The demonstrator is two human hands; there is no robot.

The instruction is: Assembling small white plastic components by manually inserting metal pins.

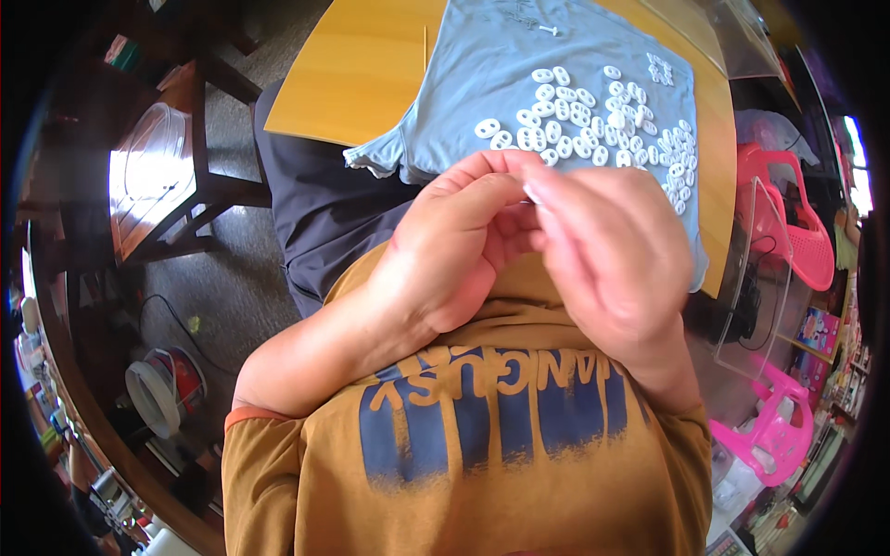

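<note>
The left hand [456,218] and the right hand [623,255] meet above the person's lap, in front of the brown T-shirt [324,491], fingers curled and their tips overlapping. A tiny white spot shows where the fingertips come together, but the right hand is blurred and I cannot tell whether either grip is pinched on something or only drawn narrow. Just beyond the hands, many white oval two-hole pieces [579,114] lie loose, in no container, on a light blue cloth [482,93] spread over the yellow-brown tabletop [352,74]. Most lie flat and close together, several touching; toward the right they crowd into a denser patch near the cloth's edge. Farther up the cloth are a small cluster of whitish translucent bits [660,69] and a white peg-like piece [549,31]. A thin yellow stick [425,48] lies on the tabletop left of the cloth. Right of the table stands a clear plastic box [786,278]; a dark cable shows through its wall, whether inside or behind I cannot tell. Near it are a pink plastic chair [805,250] and a translucent plastic bag [774,130]. On the floor at left sits a white bucket [148,400], with something red in or against it.
</note>
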